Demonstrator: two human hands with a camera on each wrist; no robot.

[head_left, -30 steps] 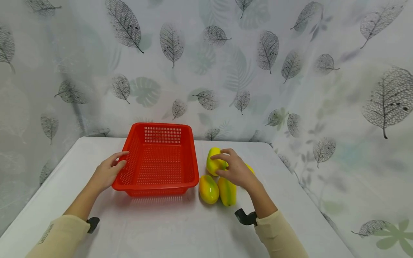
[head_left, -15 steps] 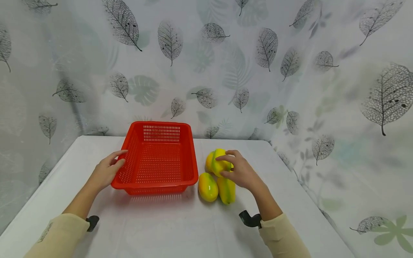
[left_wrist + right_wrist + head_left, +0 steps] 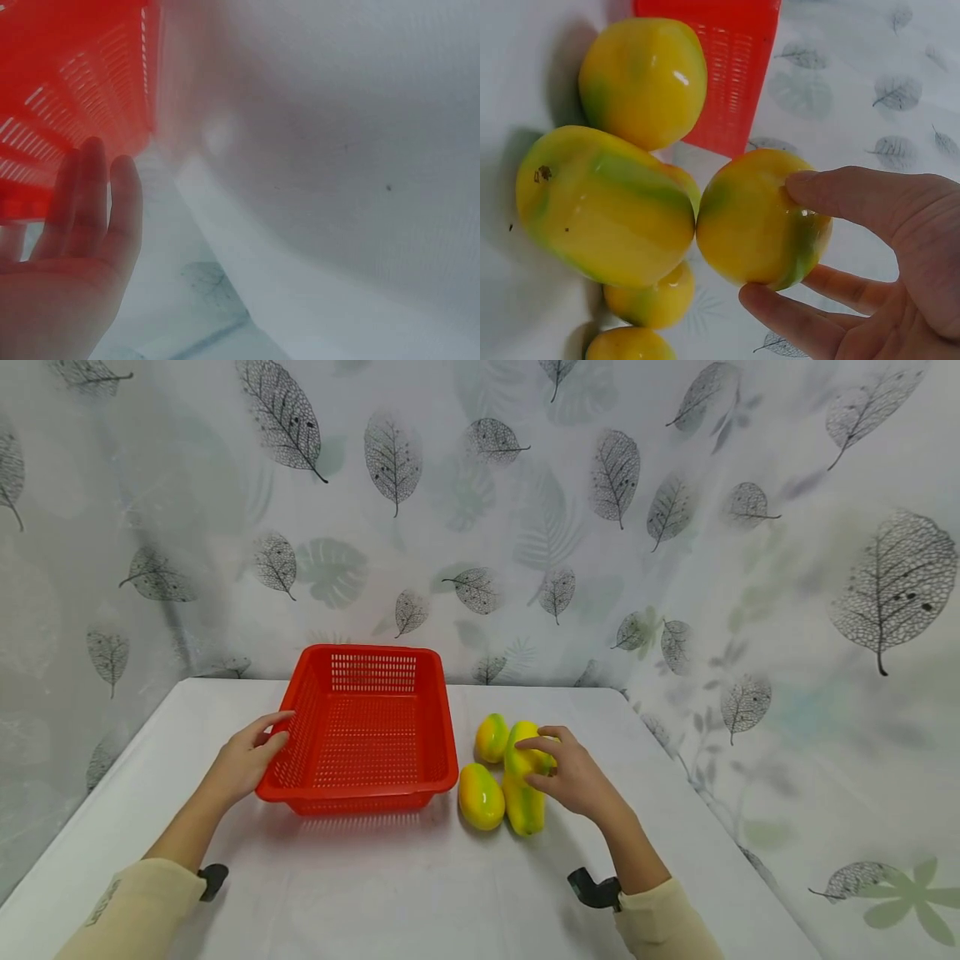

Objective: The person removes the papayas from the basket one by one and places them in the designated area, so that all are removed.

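Note:
My right hand (image 3: 573, 777) pinches a yellow-green papaya (image 3: 761, 217) between thumb and fingertips, seen nearly end-on in the right wrist view. Whether it touches the papaya (image 3: 607, 206) beside it, I cannot tell. In the head view, one papaya (image 3: 482, 797) and another papaya (image 3: 525, 810) lie in front, and a further papaya (image 3: 491, 739) lies behind. A red plastic basket (image 3: 367, 792) with slotted walls stands left of the fruit, with none in it. My left hand (image 3: 243, 764) rests its extended fingers (image 3: 91, 187) against the basket's left outer side.
A white cloth covers the table (image 3: 375, 893). Leaf-printed sheeting (image 3: 465, 527) rises behind it and along both sides. Each wrist wears a dark mount, such as the black mount (image 3: 592, 889) on the right.
My right hand has moved to the right and nearer with the papaya it holds, uncovering the one at the back. The left hand and basket have stayed in place.

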